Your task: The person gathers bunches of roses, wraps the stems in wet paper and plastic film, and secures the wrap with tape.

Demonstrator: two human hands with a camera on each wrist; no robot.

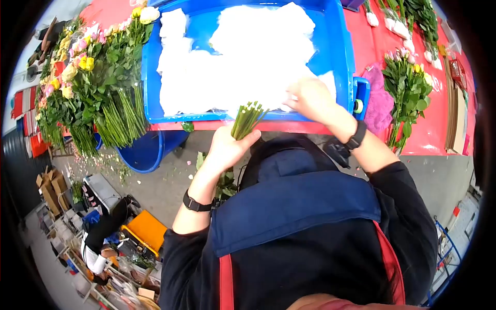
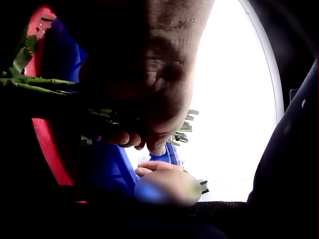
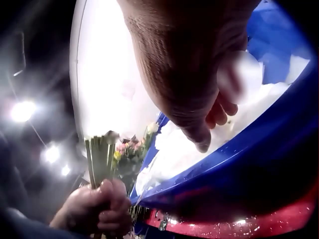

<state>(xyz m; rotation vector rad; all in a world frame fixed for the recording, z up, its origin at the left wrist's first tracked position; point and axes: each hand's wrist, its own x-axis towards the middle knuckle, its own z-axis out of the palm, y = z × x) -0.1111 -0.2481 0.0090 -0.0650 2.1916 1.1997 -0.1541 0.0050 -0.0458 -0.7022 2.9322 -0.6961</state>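
Observation:
My left hand (image 1: pixel 227 147) grips a bundle of green flower stems (image 1: pixel 247 120), its cut ends pointing up and away. Leaves of the bundle hang below that hand, mostly hidden by the body. In the right wrist view the left hand's fingers (image 3: pixel 113 209) wrap round the stems. My right hand (image 1: pixel 314 101) reaches over the near right part of a blue tray (image 1: pixel 330 31). Soft white wads (image 1: pixel 206 77), overexposed in the head view, fill much of it. Thumb and bent fingers stand apart just over the wads (image 3: pixel 174 147) in the right wrist view.
Bunches of roses (image 1: pixel 77 72) lie on the red-covered table (image 1: pixel 434 137) to the left, and another bunch (image 1: pixel 411 93) to the right beside a pink cloth (image 1: pixel 378 98). A blue bucket (image 1: pixel 142 155) stands below the table edge. Another person (image 1: pixel 101 253) is at the lower left.

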